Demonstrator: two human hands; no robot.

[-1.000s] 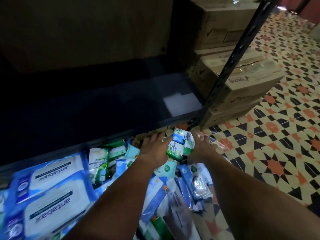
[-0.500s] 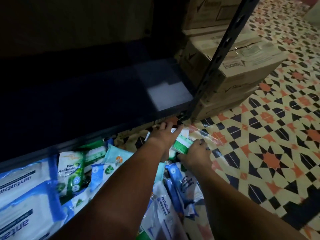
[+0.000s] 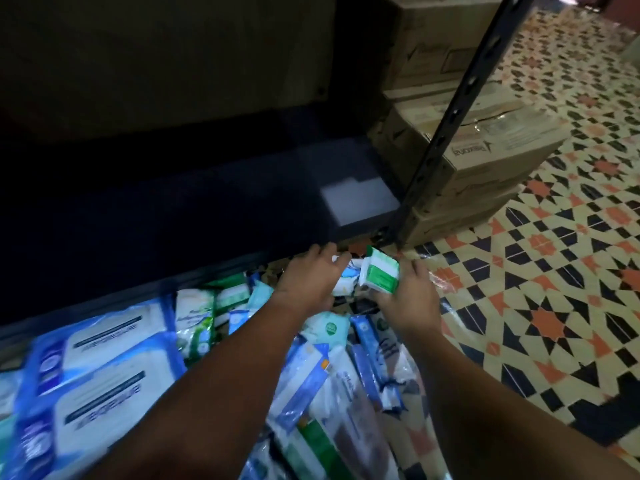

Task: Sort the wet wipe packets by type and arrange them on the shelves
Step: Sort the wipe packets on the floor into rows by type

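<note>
I observed the right hand point(image 3: 408, 299) gripping a green-and-white wipe packet point(image 3: 379, 274), tilted, just below the dark shelf point(image 3: 207, 209) edge. The left hand point(image 3: 308, 282) curled over a white-and-blue packet point(image 3: 346, 282) beside it. Further packets point(image 3: 104, 358) lay heaped on the tiled floor point(image 3: 554, 306).

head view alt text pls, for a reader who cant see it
A person's right hand holds a green-and-white wipe packet while the left hand grips a small white packet, both just below the front edge of a dark shelf. More wipe packets are heaped on the patterned tile floor, with cardboard boxes stacked behind the shelf post.
</note>
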